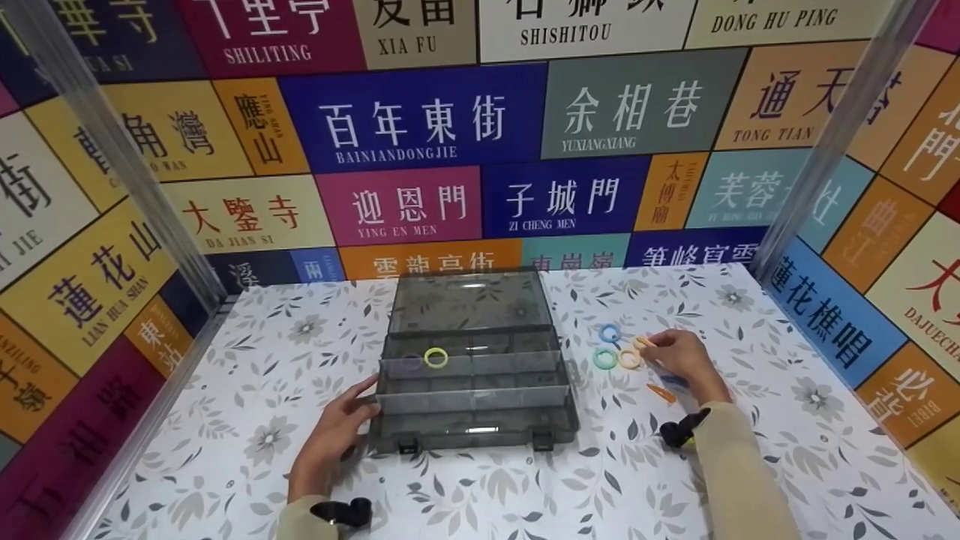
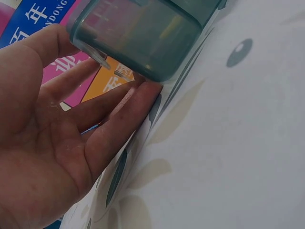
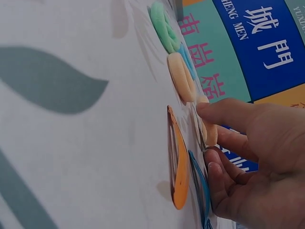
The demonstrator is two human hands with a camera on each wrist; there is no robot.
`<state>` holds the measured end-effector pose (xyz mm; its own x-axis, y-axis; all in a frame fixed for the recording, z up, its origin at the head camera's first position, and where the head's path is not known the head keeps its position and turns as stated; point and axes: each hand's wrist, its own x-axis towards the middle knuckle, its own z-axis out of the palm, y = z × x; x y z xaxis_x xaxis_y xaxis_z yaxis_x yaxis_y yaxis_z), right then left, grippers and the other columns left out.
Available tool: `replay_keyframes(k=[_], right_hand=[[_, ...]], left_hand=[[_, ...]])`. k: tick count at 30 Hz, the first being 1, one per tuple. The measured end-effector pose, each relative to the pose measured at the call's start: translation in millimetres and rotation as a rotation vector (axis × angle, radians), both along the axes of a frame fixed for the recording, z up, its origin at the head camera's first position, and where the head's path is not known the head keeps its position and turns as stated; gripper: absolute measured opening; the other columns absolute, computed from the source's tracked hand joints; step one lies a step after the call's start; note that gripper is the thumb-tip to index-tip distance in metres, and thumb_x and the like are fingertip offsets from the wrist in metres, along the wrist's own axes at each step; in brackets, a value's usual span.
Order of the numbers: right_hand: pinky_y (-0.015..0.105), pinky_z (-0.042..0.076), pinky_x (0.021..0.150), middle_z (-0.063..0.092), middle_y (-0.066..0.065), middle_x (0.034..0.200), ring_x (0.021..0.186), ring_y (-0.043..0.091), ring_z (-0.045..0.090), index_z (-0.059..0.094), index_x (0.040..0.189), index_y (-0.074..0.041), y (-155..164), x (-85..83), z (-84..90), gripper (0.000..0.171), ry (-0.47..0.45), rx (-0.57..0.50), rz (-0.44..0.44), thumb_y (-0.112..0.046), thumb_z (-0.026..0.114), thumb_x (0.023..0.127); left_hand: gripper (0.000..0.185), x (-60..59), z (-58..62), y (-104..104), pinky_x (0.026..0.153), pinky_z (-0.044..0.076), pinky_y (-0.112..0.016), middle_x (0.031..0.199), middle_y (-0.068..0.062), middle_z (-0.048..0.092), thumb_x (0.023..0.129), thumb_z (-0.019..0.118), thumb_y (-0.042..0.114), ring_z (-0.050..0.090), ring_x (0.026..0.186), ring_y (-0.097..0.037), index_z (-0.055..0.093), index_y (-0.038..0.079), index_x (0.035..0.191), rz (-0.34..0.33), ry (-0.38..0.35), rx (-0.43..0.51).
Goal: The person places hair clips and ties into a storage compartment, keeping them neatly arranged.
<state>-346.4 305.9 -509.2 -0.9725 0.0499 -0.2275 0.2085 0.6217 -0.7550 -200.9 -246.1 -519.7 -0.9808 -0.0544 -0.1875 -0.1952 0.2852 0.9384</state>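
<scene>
Left of centre: left hand, fingers fairly straight and loose, touching the left side of the storage box without clenching.
Right of the box: right hand, thumb and finger pinching a peach hair ring close over the counter.
Loose rings: a second peach ring, a green ring and a blue ring, gathered on the counter between the box and the right hand.
Clips: an orange clip lying apart from the rings, toward the person; a blue clip just beside the right fingers in the right wrist view.
Storage box: dark, see-through, divided into compartments; lid raised at the back, two latches along the front.
Inside the box: yellow ring in the left half, a purple ring dimly showing beside it; exact compartment hard to tell.
Counter cover: white, printed with grey leaves and flowers.
Walls: coloured panels bearing Chinese characters and Latin lettering.
Sleeves: beige, a black device at each wrist.
</scene>
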Motion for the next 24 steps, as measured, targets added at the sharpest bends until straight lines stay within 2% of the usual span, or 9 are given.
replay_keyframes(k=[8,15,20,24], right_hand=[[0.048,0.043,0.105,0.055,0.024,0.137,0.123,0.036,0.053,0.059,0.132,0.000,-1,1.5,2.8,0.050,0.004,-0.045,-0.015,-0.032,0.067,0.094],[0.039,0.045,0.096,0.063,0.016,0.124,0.113,0.028,0.057,0.060,0.131,-0.002,-7,1.2,4.2,0.049,0.020,-0.056,-0.047,-0.035,0.066,0.095],[0.039,0.045,0.096,0.056,0.019,0.136,0.118,0.030,0.054,0.056,0.137,-0.004,-15,5.6,10.7,0.055,0.070,-0.062,-0.036,-0.041,0.063,0.097],[0.032,0.049,0.085,0.055,0.021,0.135,0.109,0.027,0.058,0.056,0.137,-0.006,-24,10.0,20.5,0.057,0.138,-0.055,-0.013,-0.046,0.063,0.096]], left_hand=[[0.054,-0.6,0.6,0,0.098,0.051,-0.059,0.149,-0.020,0.052,0.099,0.057,0.021,0.052,0.135,-0.038,0.045,0.027,0.152,0.004,0.005,-0.023],[0.055,-2.6,-1.6,-1,0.099,0.050,-0.062,0.150,-0.023,0.050,0.100,0.056,0.019,0.051,0.135,-0.041,0.044,0.026,0.153,0.010,-0.009,-0.021],[0.055,-2.2,-2.0,0,0.100,0.050,-0.060,0.150,-0.021,0.051,0.099,0.057,0.017,0.052,0.134,-0.039,0.046,0.026,0.152,0.004,0.002,-0.011],[0.055,-2.2,-1.7,0,0.098,0.052,-0.057,0.150,-0.020,0.051,0.099,0.057,0.018,0.053,0.133,-0.038,0.046,0.027,0.152,-0.003,0.016,-0.006]])
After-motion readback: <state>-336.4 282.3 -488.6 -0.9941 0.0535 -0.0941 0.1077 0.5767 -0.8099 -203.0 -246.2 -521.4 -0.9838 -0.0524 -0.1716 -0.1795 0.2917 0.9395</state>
